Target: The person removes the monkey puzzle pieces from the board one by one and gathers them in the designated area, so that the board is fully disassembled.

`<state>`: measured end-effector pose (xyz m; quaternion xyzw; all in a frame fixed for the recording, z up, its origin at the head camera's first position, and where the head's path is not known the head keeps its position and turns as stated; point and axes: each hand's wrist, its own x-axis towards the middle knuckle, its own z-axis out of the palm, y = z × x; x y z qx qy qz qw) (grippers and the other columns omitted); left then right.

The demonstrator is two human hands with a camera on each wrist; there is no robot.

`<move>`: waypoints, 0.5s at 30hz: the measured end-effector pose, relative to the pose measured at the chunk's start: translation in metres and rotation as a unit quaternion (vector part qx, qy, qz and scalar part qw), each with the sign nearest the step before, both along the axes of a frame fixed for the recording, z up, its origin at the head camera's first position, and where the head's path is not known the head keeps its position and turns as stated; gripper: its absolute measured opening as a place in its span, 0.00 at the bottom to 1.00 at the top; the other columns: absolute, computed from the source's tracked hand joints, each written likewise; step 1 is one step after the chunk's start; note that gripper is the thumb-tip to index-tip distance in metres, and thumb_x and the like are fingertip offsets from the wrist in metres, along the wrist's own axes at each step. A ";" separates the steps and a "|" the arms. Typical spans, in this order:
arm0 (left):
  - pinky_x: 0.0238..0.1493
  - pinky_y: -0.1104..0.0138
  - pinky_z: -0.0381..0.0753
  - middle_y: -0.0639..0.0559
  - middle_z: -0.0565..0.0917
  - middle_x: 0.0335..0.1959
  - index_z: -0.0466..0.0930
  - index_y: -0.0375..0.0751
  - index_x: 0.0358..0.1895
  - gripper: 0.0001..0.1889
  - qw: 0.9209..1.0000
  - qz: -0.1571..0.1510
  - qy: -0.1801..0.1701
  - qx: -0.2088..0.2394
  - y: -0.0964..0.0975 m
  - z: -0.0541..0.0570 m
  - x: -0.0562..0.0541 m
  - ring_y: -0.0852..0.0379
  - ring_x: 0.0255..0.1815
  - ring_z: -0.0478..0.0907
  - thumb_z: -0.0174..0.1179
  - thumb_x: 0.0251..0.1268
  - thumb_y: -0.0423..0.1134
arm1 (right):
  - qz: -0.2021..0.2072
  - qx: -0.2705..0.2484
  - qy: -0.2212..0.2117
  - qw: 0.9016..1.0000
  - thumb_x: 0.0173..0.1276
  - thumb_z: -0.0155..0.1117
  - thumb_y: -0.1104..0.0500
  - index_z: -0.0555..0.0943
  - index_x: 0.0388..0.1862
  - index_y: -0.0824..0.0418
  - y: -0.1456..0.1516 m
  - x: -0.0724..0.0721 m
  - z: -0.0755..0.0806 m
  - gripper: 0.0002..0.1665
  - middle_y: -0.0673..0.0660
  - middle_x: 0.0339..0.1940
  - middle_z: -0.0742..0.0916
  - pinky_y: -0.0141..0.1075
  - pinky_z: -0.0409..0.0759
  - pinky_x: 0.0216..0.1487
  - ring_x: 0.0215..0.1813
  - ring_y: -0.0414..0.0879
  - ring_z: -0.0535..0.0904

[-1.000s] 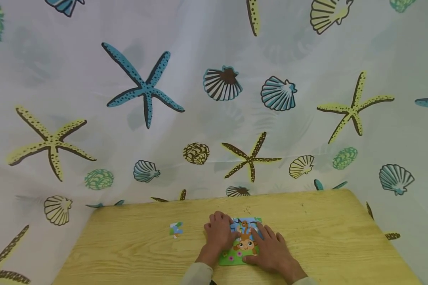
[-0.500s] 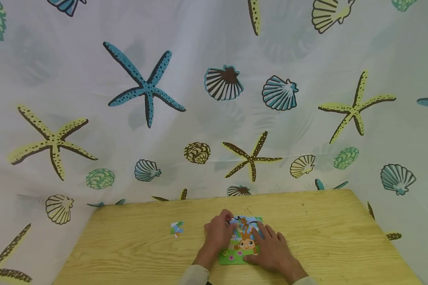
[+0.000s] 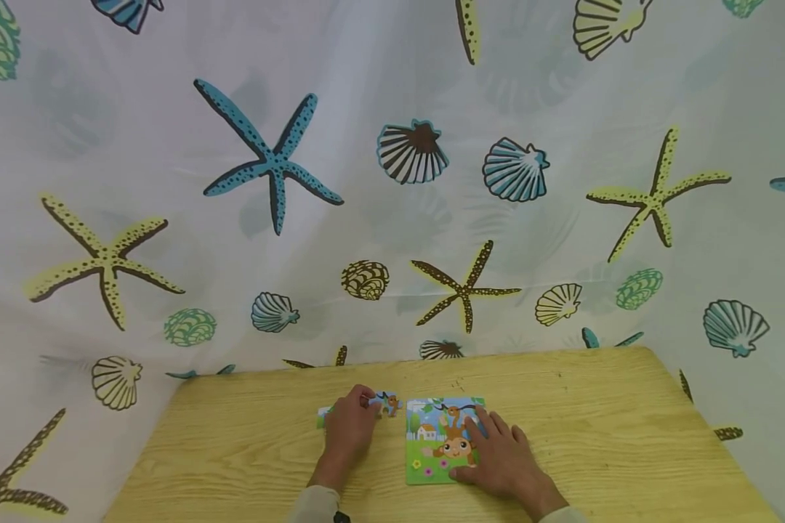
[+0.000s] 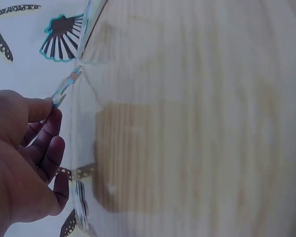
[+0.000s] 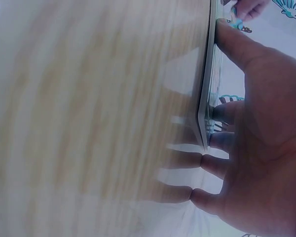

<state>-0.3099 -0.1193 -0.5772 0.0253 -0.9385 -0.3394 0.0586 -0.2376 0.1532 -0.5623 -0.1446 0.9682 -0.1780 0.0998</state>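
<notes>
Pinching puzzle piece (image 3: 387,399): left hand (image 3: 349,427); right hand (image 3: 502,456) spread, resting on monkey puzzle (image 3: 440,439).

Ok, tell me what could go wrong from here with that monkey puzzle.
The left hand pinches the puzzle fragment near one end, so it might slip or bend. Another fragment on the table is partly hidden behind that hand and could get nudged. The right hand rests on the right side of the monkey puzzle, covering part of the picture; a sideways push might shift it.
</notes>
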 end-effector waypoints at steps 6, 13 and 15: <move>0.48 0.45 0.70 0.54 0.85 0.38 0.80 0.48 0.46 0.10 0.999 0.006 0.015 -0.049 -0.014 -0.003 0.002 0.49 0.44 0.79 0.59 0.67 0.47 | -0.005 0.000 -0.006 1.000 0.59 0.59 0.27 0.59 0.76 0.56 0.001 0.001 0.001 0.55 0.60 0.79 0.57 0.67 0.54 0.68 0.78 0.62 0.53; 0.47 0.45 0.68 0.54 0.83 0.36 0.81 0.48 0.46 0.12 0.995 0.031 0.014 -0.089 -0.022 -0.009 0.000 0.47 0.45 0.78 0.61 0.65 0.48 | -0.003 -0.001 0.000 1.000 0.59 0.58 0.27 0.60 0.76 0.56 0.000 0.000 -0.001 0.55 0.60 0.79 0.57 0.67 0.55 0.68 0.78 0.63 0.54; 0.47 0.44 0.68 0.53 0.84 0.37 0.81 0.48 0.46 0.12 0.995 0.032 0.013 -0.095 -0.022 -0.008 0.000 0.46 0.47 0.77 0.61 0.65 0.47 | -0.002 0.000 0.003 1.000 0.59 0.58 0.26 0.60 0.76 0.56 0.000 0.000 -0.001 0.55 0.61 0.79 0.57 0.67 0.55 0.68 0.78 0.62 0.54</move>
